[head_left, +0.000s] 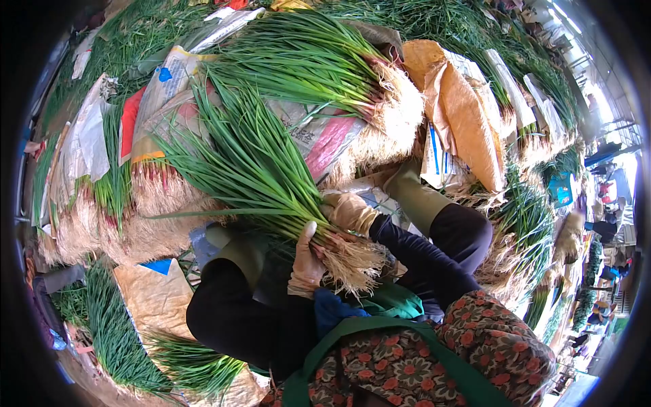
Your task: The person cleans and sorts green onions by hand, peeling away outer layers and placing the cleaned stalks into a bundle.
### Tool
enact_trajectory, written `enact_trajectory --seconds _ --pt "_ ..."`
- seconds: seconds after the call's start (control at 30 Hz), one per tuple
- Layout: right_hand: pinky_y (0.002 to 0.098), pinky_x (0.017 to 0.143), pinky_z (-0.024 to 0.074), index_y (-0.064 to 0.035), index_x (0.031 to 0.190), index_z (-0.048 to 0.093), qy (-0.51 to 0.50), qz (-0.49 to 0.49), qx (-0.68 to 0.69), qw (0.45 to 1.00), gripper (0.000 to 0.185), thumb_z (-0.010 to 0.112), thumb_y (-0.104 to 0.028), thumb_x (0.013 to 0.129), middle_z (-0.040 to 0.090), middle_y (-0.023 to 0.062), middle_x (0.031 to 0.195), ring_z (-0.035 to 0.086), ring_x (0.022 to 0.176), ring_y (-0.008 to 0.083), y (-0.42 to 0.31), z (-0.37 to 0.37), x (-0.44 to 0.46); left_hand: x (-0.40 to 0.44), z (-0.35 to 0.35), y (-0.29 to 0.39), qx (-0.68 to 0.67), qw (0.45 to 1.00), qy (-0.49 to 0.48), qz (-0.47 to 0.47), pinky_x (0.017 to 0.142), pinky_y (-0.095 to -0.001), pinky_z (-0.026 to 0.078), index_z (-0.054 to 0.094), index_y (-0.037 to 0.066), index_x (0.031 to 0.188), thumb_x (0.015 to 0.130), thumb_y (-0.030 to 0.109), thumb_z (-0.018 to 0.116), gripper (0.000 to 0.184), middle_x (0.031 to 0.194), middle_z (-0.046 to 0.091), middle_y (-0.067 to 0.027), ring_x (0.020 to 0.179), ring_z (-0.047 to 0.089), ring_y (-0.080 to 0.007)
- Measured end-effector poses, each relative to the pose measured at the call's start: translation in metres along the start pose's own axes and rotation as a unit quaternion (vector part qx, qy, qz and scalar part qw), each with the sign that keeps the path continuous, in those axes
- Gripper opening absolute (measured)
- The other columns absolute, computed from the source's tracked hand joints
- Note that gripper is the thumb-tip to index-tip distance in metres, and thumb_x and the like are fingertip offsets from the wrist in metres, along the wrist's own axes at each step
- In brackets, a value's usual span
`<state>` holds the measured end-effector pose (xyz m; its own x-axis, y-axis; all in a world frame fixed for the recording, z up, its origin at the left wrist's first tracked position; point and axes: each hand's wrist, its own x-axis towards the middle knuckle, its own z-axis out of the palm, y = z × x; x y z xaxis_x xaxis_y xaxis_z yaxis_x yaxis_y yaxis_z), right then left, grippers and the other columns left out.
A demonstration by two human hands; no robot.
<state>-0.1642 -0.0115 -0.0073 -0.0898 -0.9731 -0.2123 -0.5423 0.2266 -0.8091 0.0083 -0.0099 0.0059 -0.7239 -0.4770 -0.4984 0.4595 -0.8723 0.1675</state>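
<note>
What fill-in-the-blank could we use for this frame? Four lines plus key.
1. Gloved or bare: the left hand and right hand are both ____.
2. The held bunch has leaves coloured ____.
3. Of the bunch's leaves and roots, the ____ lie nearer the strap.
4. The shirt is printed with ____.

Missing words: gloved; green; roots; flowers.

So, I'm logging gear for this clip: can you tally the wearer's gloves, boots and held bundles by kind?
Light gloves: 2
Olive boots: 2
Held green bundle: 1
Total: 5
</note>
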Motion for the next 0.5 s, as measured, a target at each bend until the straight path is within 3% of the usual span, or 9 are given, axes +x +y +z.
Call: enact_trajectory --seconds 0.07,0.13,0.2,0.23,0.3,0.37,0.4,0.43,0.5 --pt "0.0350 0.075 0.0495 -0.0027 0.099 0.065 0.066 0.088 0.116 0.987 0.029 0.056 -0.025 0.084 0.067 0.0168 0.090 0.064 0.080 0.0263 0.025 0.019 -0.003 0.006 -0.014 -0.004 0.014 1.000 0.007 0.012 0.072 -0.0322 0.052 0.059 -0.004 0.093 0.089 0.041 0.048 0.047 0.080 0.065 -0.0177 0.069 0.062 -0.0234" --pt "0.0344 0.075 0.0493 -0.0029 0.093 0.066 0.122 0.036 0.062 0.990 0.028 0.056 -0.027 0.083 0.067 0.0156 0.089 0.065 0.081 0.0252 0.101 0.039 0.007 -0.007 0.009 0.000 0.076 0.995 -0.045 0.052 0.078 -0.0363 0.050 0.057 -0.006 0.097 0.088 0.046 0.044 0.054 0.079 0.064 -0.0195 0.073 0.062 -0.0270" --pt "0.0331 0.074 0.0496 -0.0049 0.085 0.067 0.148 0.117 0.119 0.975 0.024 0.057 -0.026 0.083 0.068 0.0129 0.087 0.064 0.079 0.0247 0.093 0.011 -0.003 -0.011 0.017 -0.002 0.042 0.997 -0.034 0.053 0.090 -0.0419 0.045 0.053 -0.008 0.104 0.087 0.055 0.039 0.067 0.079 0.063 -0.0231 0.083 0.060 -0.0328" --pt "0.0341 0.074 0.0497 -0.0056 0.097 0.064 0.072 0.121 -0.146 0.979 0.026 0.056 -0.027 0.084 0.068 0.0135 0.083 0.064 0.080 0.0280 0.108 0.009 -0.007 -0.013 0.020 0.000 0.025 0.997 -0.051 0.058 0.091 -0.0424 0.045 0.052 -0.007 0.108 0.087 0.054 0.041 0.065 0.086 0.062 -0.0212 0.087 0.059 -0.0317" --pt "0.0341 0.071 0.0495 -0.0081 0.114 0.058 0.079 0.124 -0.250 0.957 0.032 0.056 -0.025 0.086 0.067 0.0148 0.087 0.064 0.076 0.0245 0.099 0.003 -0.042 -0.023 0.027 0.002 -0.018 0.994 -0.081 0.070 0.093 -0.0433 0.044 0.049 -0.003 0.115 0.087 0.053 0.045 0.063 0.099 0.061 -0.0173 0.093 0.058 -0.0295" --pt "0.0291 0.069 0.0483 -0.0052 0.120 0.054 0.053 0.075 -0.024 0.995 0.031 0.050 -0.016 0.091 0.063 0.0125 0.105 0.060 0.078 0.0185 0.095 -0.027 -0.058 -0.027 0.035 0.002 -0.001 0.993 -0.095 0.070 0.095 -0.0428 0.043 0.047 -0.001 0.119 0.086 0.057 0.046 0.066 0.105 0.059 -0.0157 0.095 0.057 -0.0281" --pt "0.0281 0.068 0.0477 -0.0033 0.122 0.052 0.088 0.023 0.177 0.980 0.032 0.048 -0.015 0.093 0.061 0.0101 0.111 0.058 0.077 0.0157 0.081 -0.048 -0.064 -0.023 0.022 0.002 0.030 0.990 -0.125 0.064 0.095 -0.0428 0.042 0.047 0.000 0.119 0.086 0.057 0.046 0.066 0.106 0.059 -0.0154 0.095 0.057 -0.0277" --pt "0.0270 0.068 0.0470 -0.0015 0.125 0.050 0.102 -0.039 0.369 0.923 0.033 0.047 -0.013 0.095 0.059 0.0078 0.116 0.055 0.076 0.0130 0.064 -0.069 -0.069 -0.020 0.016 0.000 0.061 0.984 -0.158 0.053 0.096 -0.0428 0.042 0.047 0.000 0.119 0.086 0.058 0.046 0.067 0.107 0.059 -0.0151 0.095 0.057 -0.0274" --pt "0.0246 0.066 0.0455 -0.0010 0.122 0.053 0.245 0.010 0.530 0.812 0.030 0.047 -0.011 0.094 0.060 0.0082 0.113 0.052 0.071 0.0099 0.005 -0.134 -0.101 -0.031 0.034 -0.003 0.004 0.986 -0.167 0.018 0.097 -0.0421 0.041 0.047 0.001 0.121 0.086 0.059 0.044 0.067 0.099 0.061 -0.0143 0.093 0.057 -0.0263"
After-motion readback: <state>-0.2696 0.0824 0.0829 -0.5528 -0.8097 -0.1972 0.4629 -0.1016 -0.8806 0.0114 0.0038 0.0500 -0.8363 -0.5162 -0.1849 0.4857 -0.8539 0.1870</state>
